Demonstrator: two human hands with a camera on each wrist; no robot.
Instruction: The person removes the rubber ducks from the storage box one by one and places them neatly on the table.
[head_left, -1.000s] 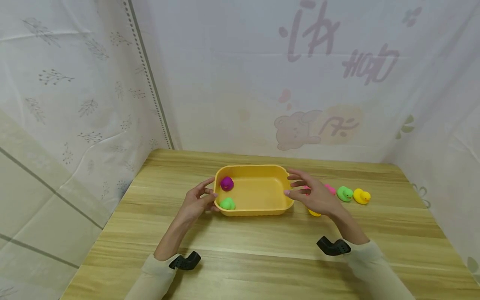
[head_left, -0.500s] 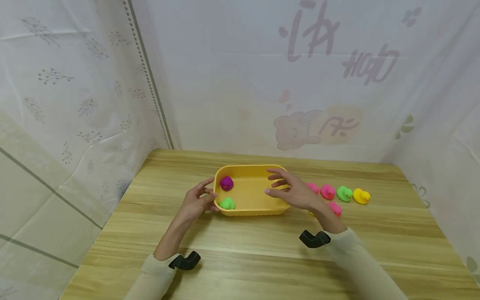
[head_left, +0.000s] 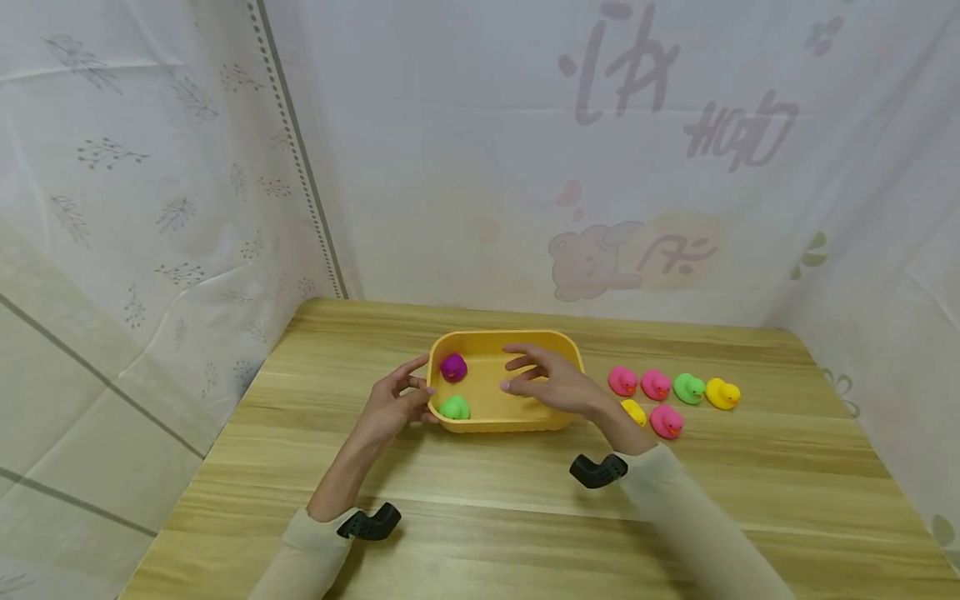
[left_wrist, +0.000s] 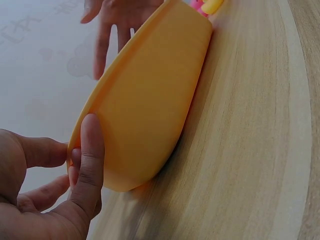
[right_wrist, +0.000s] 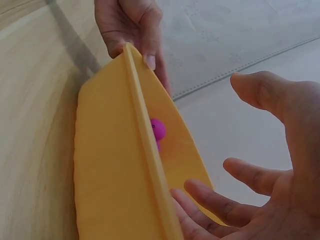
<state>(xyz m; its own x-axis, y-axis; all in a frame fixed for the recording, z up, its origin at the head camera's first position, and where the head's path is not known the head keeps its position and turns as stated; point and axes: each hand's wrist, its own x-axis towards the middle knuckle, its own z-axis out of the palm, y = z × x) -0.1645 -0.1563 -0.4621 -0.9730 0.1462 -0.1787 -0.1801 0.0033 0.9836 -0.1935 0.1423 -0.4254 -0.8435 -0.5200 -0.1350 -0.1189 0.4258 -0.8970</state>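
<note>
A yellow plastic basin (head_left: 502, 426) stands on the wooden table. Inside it, toward the left end, sit a purple rubber duck (head_left: 453, 367) and a light green rubber duck (head_left: 454, 407). My left hand (head_left: 392, 402) pinches the basin's left rim between thumb and fingers, also plain in the left wrist view, where the basin's outer wall (left_wrist: 145, 100) shows. Over the basin's right half hovers my right hand (head_left: 553, 383), fingers spread and slightly bent, holding nothing. In the right wrist view the purple duck's head (right_wrist: 157, 129) shows past the rim; the green duck is hidden there.
Right of the basin, pink (head_left: 622, 381), green (head_left: 688, 388) and yellow (head_left: 722, 393) ducks form a row. Nearer me are another pink duck (head_left: 667, 422) and a yellow duck (head_left: 633, 412), partly behind my right forearm. Printed cloth (head_left: 450, 167) hangs behind the table.
My right hand has moved left from beside the basin's right rim to over its inside, uncovering the ducks on the right. My left hand, the basin and the ducks stay put.
</note>
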